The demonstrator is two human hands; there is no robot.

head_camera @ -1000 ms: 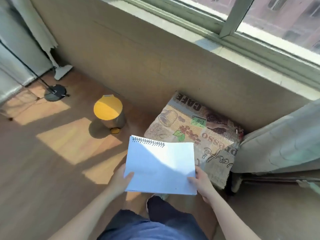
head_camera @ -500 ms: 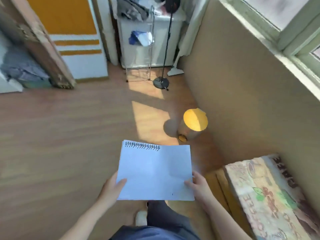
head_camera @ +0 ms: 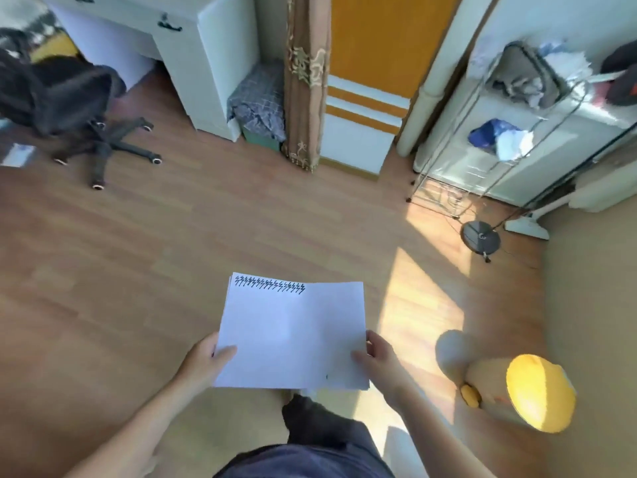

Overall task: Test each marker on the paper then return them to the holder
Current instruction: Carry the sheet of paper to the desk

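A: Right, you've got the paper [head_camera: 293, 332] up in both hands, low in the middle of the frame, over the wooden floor [head_camera: 138, 270]

B: And your grip? Your left hand [head_camera: 203, 363] has the lower left edge, thumb lying across the top of the sheet, the other fingers hidden under it

A: Your right hand [head_camera: 379, 363] mirrors that on the lower right edge, thumb on top, fingers curled round the side. Looks like more than one sheet, the edges fan slightly at the lower right

B: There's a row of black zigzag marks [head_camera: 269, 284] along the sheet's upper left edge. The rest of the page is blank, bar a tiny dark dot near the lower right corner

A: Around you: yellow-lidded bin [head_camera: 531, 391] at the lower right, sitting in a sun patch. Black office chair [head_camera: 69, 108] upper left, beside a white desk [head_camera: 193, 56]

B: Upper right, a wire rack [head_camera: 482, 139] with cloths on it, and a round black stand base [head_camera: 481, 237] on the floor just below it. No markers or holder that I can make out from here
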